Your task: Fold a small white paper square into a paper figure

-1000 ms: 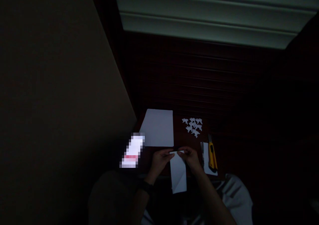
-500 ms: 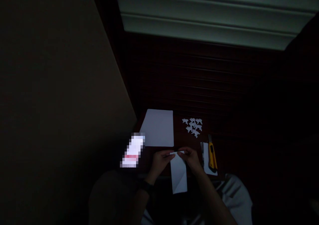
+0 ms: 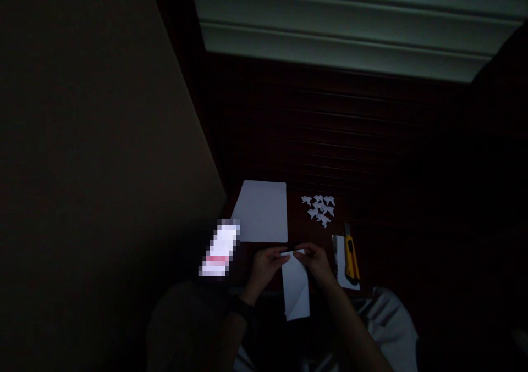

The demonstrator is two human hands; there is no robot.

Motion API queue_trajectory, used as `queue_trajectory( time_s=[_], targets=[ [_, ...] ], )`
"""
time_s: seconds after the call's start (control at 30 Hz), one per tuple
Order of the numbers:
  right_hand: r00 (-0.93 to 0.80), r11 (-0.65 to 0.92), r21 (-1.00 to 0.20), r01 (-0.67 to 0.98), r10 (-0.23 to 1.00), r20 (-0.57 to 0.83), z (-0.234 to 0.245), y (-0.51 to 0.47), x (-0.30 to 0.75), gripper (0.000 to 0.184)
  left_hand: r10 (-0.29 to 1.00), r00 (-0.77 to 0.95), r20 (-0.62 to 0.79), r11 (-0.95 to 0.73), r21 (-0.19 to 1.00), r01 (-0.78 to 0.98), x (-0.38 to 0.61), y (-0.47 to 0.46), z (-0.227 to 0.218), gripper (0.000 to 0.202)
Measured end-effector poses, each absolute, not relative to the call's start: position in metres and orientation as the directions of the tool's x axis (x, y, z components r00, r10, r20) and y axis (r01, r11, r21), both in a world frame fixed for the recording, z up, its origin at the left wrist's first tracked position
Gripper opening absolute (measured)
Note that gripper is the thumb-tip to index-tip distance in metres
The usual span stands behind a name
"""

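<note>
A narrow white strip of paper [image 3: 296, 287] hangs over the table's near edge, with a diagonal crease across its lower part. My left hand [image 3: 267, 263] pinches its upper left corner between thumb and fingers. At the upper right corner, my right hand [image 3: 315, 261] grips the same paper, thumb on top. Both thumbs lie close together along the top edge. Beyond the hands, several small folded white paper pieces [image 3: 320, 209] lie in a cluster on the dark table.
A large white sheet [image 3: 264, 212] lies at the table's left back. Left of my hands is a bright, pixelated phone-like screen [image 3: 220, 249]. On the right, a yellow utility knife [image 3: 351, 259] rests on a white paper piece [image 3: 341, 265]. A wall [image 3: 103, 114] rises on the left.
</note>
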State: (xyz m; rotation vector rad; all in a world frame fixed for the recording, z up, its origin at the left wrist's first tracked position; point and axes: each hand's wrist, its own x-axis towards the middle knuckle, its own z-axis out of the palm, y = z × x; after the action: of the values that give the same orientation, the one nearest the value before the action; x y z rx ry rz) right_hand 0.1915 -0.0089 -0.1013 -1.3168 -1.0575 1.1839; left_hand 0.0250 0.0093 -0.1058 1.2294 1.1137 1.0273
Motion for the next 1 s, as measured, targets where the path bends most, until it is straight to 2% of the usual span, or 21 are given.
queue_trajectory(
  time_s=[0.3,0.57,1.0],
  targets=[
    [0.148,-0.127,-0.992,-0.026,0.980,-0.129,-0.095,-0.011,0.189,0.033,0.984,0.158,-0.077,0.077,0.997,0.009,0.025,0.009,-0.105,0.034],
    [0.172,-0.117,-0.993,-0.006,0.978,-0.116,-0.086,-0.011,0.187,0.032,0.976,0.202,-0.086,0.092,0.996,-0.017,0.025,0.008,-0.104,0.033],
    [0.170,-0.120,-0.993,-0.008,0.978,-0.120,-0.086,-0.010,0.187,0.029,0.980,0.181,-0.079,0.080,0.997,0.005,0.025,0.008,-0.103,0.029]
  ],
)
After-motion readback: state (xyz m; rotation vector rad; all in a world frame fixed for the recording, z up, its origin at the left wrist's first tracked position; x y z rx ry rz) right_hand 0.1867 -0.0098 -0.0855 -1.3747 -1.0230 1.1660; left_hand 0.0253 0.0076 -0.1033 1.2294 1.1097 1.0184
